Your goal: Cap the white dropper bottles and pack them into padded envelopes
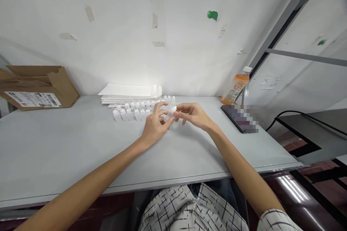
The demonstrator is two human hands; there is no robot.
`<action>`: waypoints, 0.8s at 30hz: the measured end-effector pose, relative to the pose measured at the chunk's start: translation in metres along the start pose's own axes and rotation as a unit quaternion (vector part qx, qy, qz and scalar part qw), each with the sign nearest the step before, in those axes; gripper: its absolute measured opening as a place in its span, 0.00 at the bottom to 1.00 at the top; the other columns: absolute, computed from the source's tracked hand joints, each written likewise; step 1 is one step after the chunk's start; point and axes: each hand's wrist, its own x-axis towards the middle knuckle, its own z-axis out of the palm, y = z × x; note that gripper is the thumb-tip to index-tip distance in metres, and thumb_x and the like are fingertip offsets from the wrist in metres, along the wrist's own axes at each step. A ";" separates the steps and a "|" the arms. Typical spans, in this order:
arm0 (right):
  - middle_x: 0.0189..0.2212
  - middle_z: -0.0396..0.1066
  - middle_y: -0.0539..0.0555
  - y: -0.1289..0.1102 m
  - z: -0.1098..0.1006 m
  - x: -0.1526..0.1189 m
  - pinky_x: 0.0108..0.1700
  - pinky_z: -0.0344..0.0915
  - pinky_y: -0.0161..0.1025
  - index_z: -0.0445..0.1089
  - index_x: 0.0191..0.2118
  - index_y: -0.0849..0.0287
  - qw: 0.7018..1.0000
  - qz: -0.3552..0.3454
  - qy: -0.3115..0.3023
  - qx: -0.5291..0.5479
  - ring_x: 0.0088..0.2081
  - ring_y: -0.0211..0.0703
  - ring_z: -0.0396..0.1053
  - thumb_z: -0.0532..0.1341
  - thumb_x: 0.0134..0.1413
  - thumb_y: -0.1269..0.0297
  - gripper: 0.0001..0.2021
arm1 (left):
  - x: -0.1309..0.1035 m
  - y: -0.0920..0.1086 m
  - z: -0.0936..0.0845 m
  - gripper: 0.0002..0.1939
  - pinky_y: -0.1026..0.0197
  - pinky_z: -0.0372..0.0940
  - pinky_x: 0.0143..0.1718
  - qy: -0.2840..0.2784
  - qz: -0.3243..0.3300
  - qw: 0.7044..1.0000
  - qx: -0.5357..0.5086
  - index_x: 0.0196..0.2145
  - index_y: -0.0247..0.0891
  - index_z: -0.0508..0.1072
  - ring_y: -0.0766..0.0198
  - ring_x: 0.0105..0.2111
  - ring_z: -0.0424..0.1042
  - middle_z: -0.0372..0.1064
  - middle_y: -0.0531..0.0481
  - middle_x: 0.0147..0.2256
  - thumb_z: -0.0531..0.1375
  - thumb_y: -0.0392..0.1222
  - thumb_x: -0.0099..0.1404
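Near the middle of the table, my left hand (157, 122) grips a small translucent white plastic bottle (169, 114) between thumb and fingers. The bottle is tilted, its white top pointing up and right. My right hand (191, 114) is closed in a pinch at that top; fingertips cover part of it, so whether they hold a cap is hidden. Rows of similar small bottles (130, 115) stand upright to the left of my left hand. A few more bottles (169, 99) stand just behind my hands.
Behind the bottles lies a stack of white sheets or flat cartons (130, 89). An opened cardboard box (40, 86) stands at the far left. On the right are an orange drink bottle (236, 88) and a dark phone (235, 119). The grey table (81, 151) meets a white wall.
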 end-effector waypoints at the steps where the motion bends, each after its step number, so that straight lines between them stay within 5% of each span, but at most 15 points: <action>1: 0.35 0.75 0.57 -0.001 0.004 0.000 0.27 0.67 0.35 0.76 0.36 0.61 1.000 -0.012 0.004 0.000 0.34 0.43 0.74 0.67 0.51 0.53 0.15 | 0.000 -0.001 0.000 0.23 0.67 0.62 0.22 0.012 0.018 0.999 0.025 0.51 0.45 0.58 0.70 0.19 0.71 0.73 0.57 0.34 0.62 0.48 0.63; 5: 0.34 0.74 0.55 -0.002 0.011 0.005 0.24 0.62 0.34 0.74 0.35 0.60 0.997 -0.032 0.064 0.031 0.30 0.40 0.72 0.69 0.45 0.54 0.15 | 0.003 -0.004 -0.001 0.24 0.67 0.62 0.25 0.060 0.101 0.982 0.150 0.51 0.44 0.62 0.69 0.22 0.73 0.74 0.58 0.32 0.65 0.51 0.61; 11: 0.33 0.74 0.54 0.006 0.000 0.023 0.24 0.61 0.34 0.72 0.34 0.61 0.980 -0.064 0.175 -0.065 0.28 0.40 0.73 0.66 0.49 0.59 0.11 | 0.023 -0.003 -0.024 0.17 0.65 0.59 0.26 0.206 0.230 0.903 0.298 0.38 0.38 0.72 0.65 0.29 0.73 0.76 0.51 0.31 0.63 0.56 0.62; 17: 0.34 0.77 0.51 0.028 0.021 0.038 0.35 0.66 0.36 0.72 0.34 0.58 0.965 -0.030 0.118 -0.231 0.33 0.42 0.76 0.63 0.51 0.67 0.03 | 0.043 -0.013 -0.059 0.15 0.64 0.55 0.25 0.317 0.186 0.880 0.300 0.30 0.37 0.72 0.67 0.26 0.69 0.73 0.51 0.27 0.52 0.44 0.71; 24: 0.36 0.78 0.52 0.046 0.041 0.044 0.38 0.65 0.37 0.72 0.38 0.59 0.962 -0.017 0.070 -0.264 0.36 0.42 0.76 0.61 0.55 0.67 0.05 | 0.048 -0.025 -0.063 0.18 0.64 0.54 0.26 0.310 0.146 0.891 0.297 0.28 0.38 0.72 0.68 0.23 0.65 0.72 0.52 0.27 0.51 0.46 0.72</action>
